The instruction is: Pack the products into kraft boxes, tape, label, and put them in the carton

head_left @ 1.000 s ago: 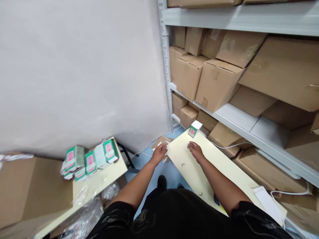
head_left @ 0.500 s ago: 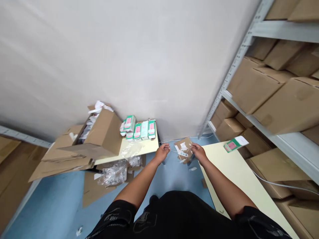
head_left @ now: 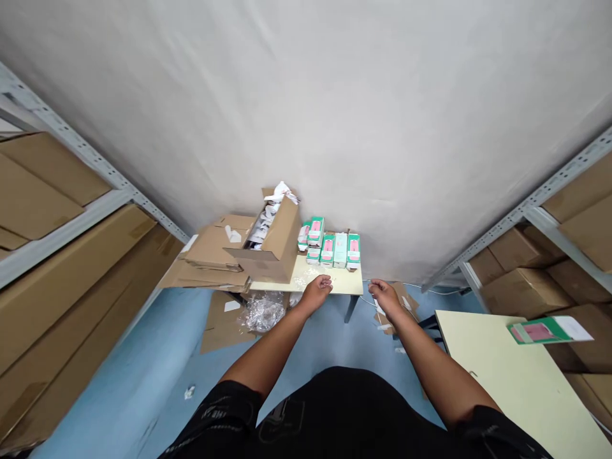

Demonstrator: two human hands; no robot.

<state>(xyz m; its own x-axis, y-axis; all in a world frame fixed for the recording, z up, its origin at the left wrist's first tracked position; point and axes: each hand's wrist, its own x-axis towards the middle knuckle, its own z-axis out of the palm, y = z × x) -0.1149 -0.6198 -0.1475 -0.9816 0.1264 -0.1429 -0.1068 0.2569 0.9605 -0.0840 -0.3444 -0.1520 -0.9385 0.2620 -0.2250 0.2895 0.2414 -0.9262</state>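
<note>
Seemingly between grasps, the left hand [head_left: 316, 293] and right hand [head_left: 386, 298] hung empty, fingers narrowly curled; rectangular green-and-pink cardboard boxes [head_left: 327, 250] stood at the pale-yellow bench's [head_left: 352, 284] far right corner. Gripping one would likely call for wider fingers.

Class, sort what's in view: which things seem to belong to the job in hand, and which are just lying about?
Likely in the job:
- left hand and right hand, nothing visible in either
- green boxes
- far table beneath them

Apparently just lying about:
- plastic under that table
- cardboard on the floor
</note>
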